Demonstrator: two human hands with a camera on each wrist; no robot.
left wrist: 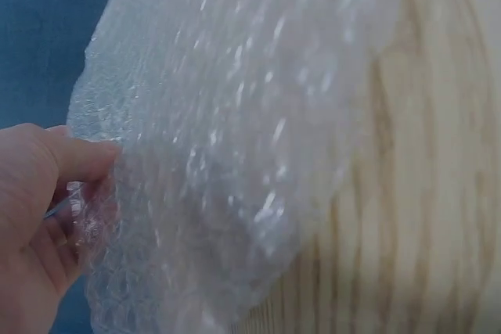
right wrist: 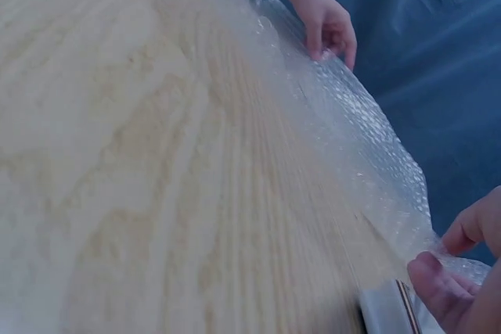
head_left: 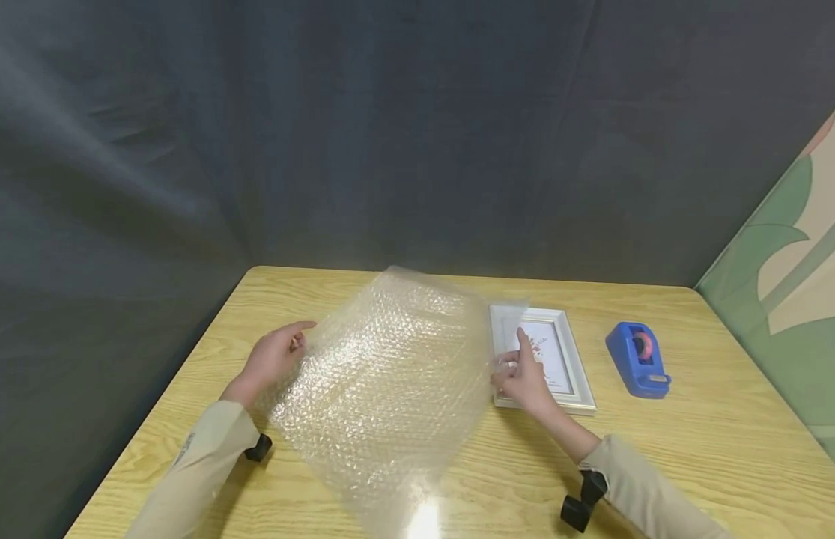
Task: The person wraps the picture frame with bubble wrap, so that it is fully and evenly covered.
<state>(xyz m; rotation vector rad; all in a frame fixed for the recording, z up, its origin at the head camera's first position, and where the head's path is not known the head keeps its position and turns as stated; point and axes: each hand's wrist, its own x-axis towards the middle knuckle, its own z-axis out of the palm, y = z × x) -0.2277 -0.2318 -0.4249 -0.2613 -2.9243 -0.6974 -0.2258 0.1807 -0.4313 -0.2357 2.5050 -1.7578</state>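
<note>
Two edges of bubble wrap (head_left: pixel 390 374) lifted, pinched by my left hand (head_left: pixel 272 355) and right hand (head_left: pixel 525 378); picture frame (head_left: pixel 555 352) not yet wrapped, tape dispenser (head_left: pixel 638 370) untouched (early stage, I'd judge).

Framed print (head_left: pixel 557 361), tiny lettering (head_left: pixel 542 341) too small to read, nothing legible
</note>
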